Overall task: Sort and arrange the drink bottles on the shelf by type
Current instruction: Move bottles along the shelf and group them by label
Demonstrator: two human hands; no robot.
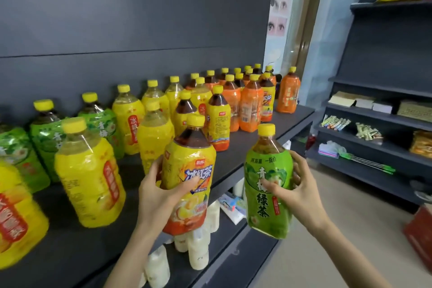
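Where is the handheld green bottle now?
Head view, centre-right: the right hand grips the green tea bottle, beside the yellow bottle in the left hand.

We find bare shelf [292, 121] along the front edge (right half); yellow bottles [88, 177] and orange bottles [251, 105] block the rest.

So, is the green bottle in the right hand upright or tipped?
Upright: the green bottle has its yellow cap almost straight above its base, in the right hand.
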